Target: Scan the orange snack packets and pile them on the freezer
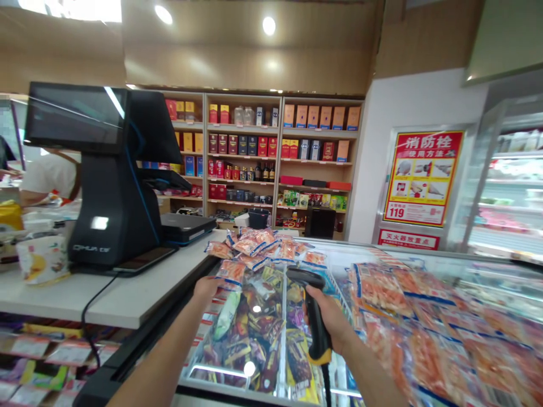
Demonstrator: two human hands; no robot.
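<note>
Black scanner (315,317) gripped in my right hand (330,317), pack (231,272) pinched by my left hand (206,287), I'm likely scanning; next calls for lining them up.

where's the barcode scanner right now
In the head view, the barcode scanner is just right of centre in the lower half, held in the right hand, left of the packs spread along the right side.
</note>
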